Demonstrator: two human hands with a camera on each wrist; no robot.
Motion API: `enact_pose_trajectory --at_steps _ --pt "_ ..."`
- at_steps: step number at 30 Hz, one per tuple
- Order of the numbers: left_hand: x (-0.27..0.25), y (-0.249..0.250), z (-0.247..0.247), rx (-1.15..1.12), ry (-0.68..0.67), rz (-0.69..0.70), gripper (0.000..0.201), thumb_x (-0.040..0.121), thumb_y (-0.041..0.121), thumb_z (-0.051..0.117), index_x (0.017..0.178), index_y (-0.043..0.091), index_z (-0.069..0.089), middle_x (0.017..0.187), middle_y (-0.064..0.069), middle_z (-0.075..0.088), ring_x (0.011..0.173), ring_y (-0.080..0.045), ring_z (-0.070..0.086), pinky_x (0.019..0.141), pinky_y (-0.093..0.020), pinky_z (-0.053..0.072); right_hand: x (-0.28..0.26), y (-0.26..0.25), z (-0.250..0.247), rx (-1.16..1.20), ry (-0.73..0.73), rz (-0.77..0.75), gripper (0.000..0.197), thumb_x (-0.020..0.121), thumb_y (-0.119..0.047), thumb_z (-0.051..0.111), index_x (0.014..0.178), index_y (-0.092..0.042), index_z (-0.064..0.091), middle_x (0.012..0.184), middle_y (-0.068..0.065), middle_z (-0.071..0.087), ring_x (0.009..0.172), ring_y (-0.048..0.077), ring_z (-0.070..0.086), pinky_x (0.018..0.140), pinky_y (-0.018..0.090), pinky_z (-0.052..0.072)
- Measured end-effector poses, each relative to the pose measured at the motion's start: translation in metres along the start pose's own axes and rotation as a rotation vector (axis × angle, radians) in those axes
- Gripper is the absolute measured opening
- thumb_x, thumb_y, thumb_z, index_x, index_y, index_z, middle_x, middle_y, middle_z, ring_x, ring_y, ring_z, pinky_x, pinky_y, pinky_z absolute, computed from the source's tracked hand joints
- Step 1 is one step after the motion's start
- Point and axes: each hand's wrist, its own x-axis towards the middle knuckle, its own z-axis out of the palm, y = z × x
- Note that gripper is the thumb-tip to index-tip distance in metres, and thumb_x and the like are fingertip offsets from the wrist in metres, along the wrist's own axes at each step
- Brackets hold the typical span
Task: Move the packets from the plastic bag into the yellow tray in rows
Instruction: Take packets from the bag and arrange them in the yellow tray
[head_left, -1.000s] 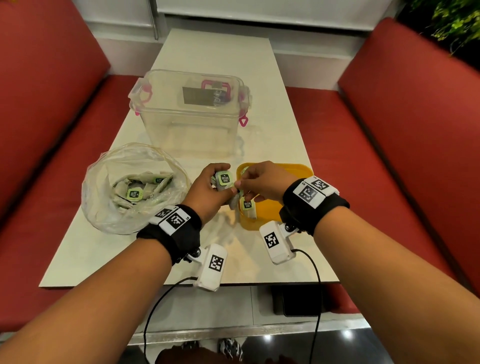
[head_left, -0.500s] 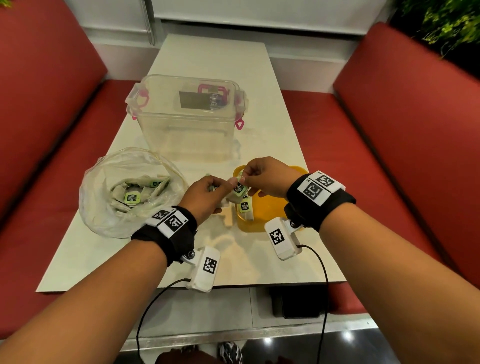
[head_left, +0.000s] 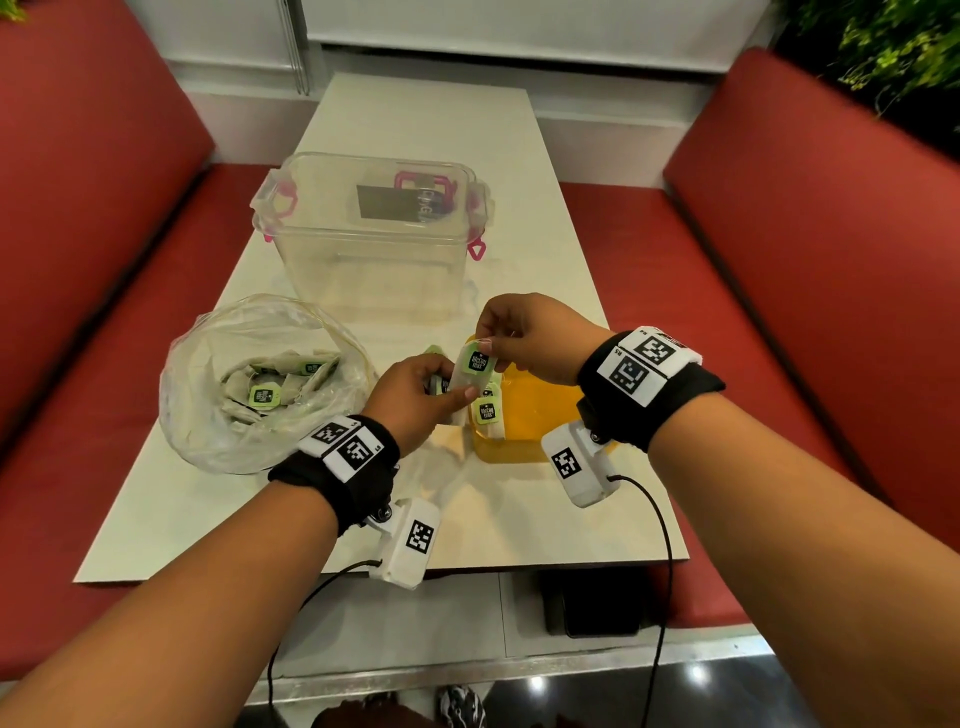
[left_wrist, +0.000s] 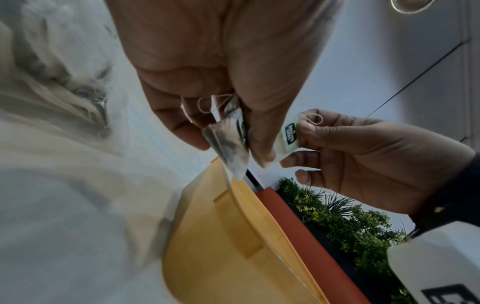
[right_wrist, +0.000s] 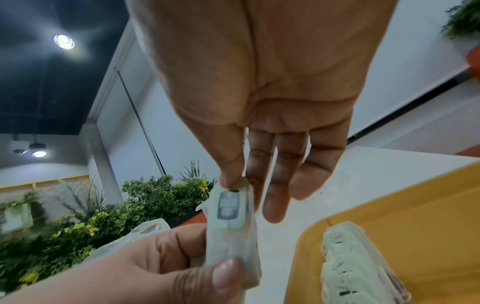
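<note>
A clear plastic bag (head_left: 260, 384) with several tea packets lies on the table at the left. The yellow tray (head_left: 540, 415) sits to its right, with a few packets (head_left: 487, 413) along its left side, also seen as packets (right_wrist: 350, 267) in the right wrist view. Above the tray's left edge, my right hand (head_left: 485, 340) pinches the top of one green-labelled packet (head_left: 475, 364) between thumb and forefinger. My left hand (head_left: 457, 395) holds that packet's lower end under its thumb and grips a small bunch of further packets (left_wrist: 228, 139).
A clear lidded box (head_left: 374, 234) with pink latches stands behind the bag and tray. The white table (head_left: 208, 519) is narrow, with red benches on both sides. Its near edge runs just below my wrists.
Both hands have risen slightly over the tray's left edge. The right hand has drawn one packet upward out of the left hand's bunch, and it now stands upright between them.
</note>
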Motion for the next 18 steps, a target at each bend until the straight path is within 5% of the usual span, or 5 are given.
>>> enact_pose_trajectory --at_steps 3,6,9,14,18 --pt "0.002 -0.002 0.001 0.006 -0.005 -0.021 0.013 0.08 0.023 0.078 0.081 0.023 0.065 0.085 -0.021 0.065 0.075 -0.037 0.063 0.076 -0.056 0.056 -0.003 0.002 0.0 0.047 0.004 0.041 0.003 0.096 -0.015 0.054 0.095 -0.013 0.055 0.086 0.005 0.068 0.069 0.01 0.065 0.065 0.028 0.054" --pt "0.002 -0.006 0.002 0.013 -0.003 -0.057 0.016 0.09 0.009 0.06 0.085 0.023 0.065 0.082 -0.005 0.064 0.079 -0.027 0.063 0.082 -0.052 0.056 -0.004 0.006 -0.002 0.054 -0.023 0.144 0.005 0.098 -0.016 0.05 0.099 -0.012 0.052 0.094 0.012 0.069 0.08 0.02 0.07 0.074 0.04 0.058" --pt "0.0 -0.011 0.003 0.018 -0.006 -0.082 0.034 0.09 0.0 0.045 0.085 0.027 0.065 0.086 0.001 0.063 0.08 -0.023 0.061 0.084 -0.049 0.056 -0.004 0.012 0.002 -0.01 -0.117 0.244 0.006 0.099 -0.017 0.048 0.101 -0.012 0.051 0.098 0.012 0.068 0.082 0.022 0.072 0.075 0.04 0.059" --pt "-0.005 -0.016 0.002 0.023 -0.008 -0.084 0.028 0.093 0.0 0.046 0.098 0.021 0.063 0.09 0.004 0.061 0.07 -0.015 0.059 0.062 -0.03 0.054 -0.005 0.019 0.025 -0.119 -0.287 0.335 0.014 0.097 -0.015 0.045 0.105 -0.012 0.057 0.102 0.01 0.069 0.083 0.021 0.072 0.077 0.037 0.06" --pt "-0.006 -0.021 -0.001 -0.014 0.012 -0.083 0.028 0.093 -0.001 0.046 0.099 0.02 0.064 0.09 0.004 0.061 0.068 -0.014 0.059 0.058 -0.023 0.05 -0.001 0.021 0.038 -0.199 -0.331 0.352 0.015 0.096 -0.016 0.05 0.105 -0.012 0.06 0.092 0.006 0.067 0.088 0.026 0.071 0.079 0.04 0.059"
